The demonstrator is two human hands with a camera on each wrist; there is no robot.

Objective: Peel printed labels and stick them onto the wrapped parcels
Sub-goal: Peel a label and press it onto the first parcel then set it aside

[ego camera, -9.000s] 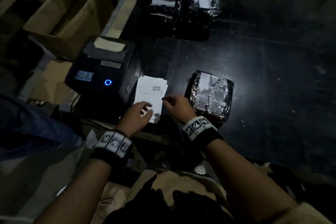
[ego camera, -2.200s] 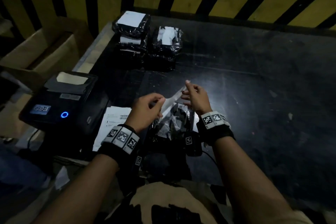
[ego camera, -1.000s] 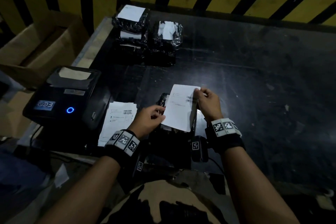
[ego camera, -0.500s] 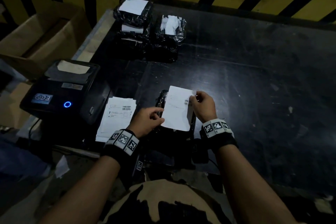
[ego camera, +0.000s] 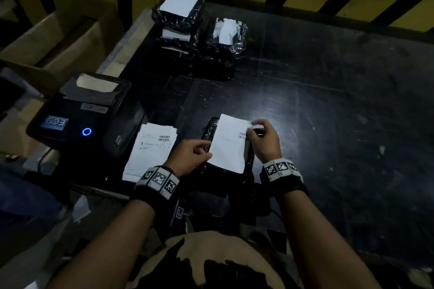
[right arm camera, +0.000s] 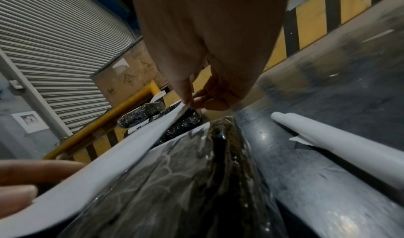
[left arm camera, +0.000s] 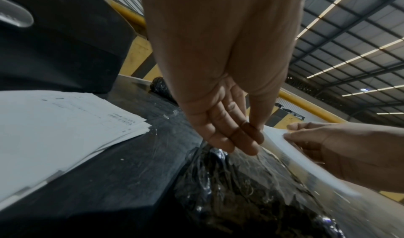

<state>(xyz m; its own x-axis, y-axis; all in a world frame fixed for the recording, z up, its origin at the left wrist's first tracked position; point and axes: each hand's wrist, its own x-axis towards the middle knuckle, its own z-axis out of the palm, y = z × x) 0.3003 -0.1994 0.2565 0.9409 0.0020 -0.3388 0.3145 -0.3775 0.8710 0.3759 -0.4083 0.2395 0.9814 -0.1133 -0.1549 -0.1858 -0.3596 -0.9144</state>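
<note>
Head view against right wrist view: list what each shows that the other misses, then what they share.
Only the head view shows the black label printer with the blue light and the white stack of printed labels. Only the right wrist view shows the grey roller shutter and a curled white backing strip. Both show the white label pinched over the black film-wrapped parcel.

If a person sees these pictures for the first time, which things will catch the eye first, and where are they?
First is the white label, held by the left hand and right hand over a black wrapped parcel at the table's near edge. Next is the printer on the left with its blue ring light, a stack of printed labels beside it. Labelled parcels are stacked at the far left corner.
</note>
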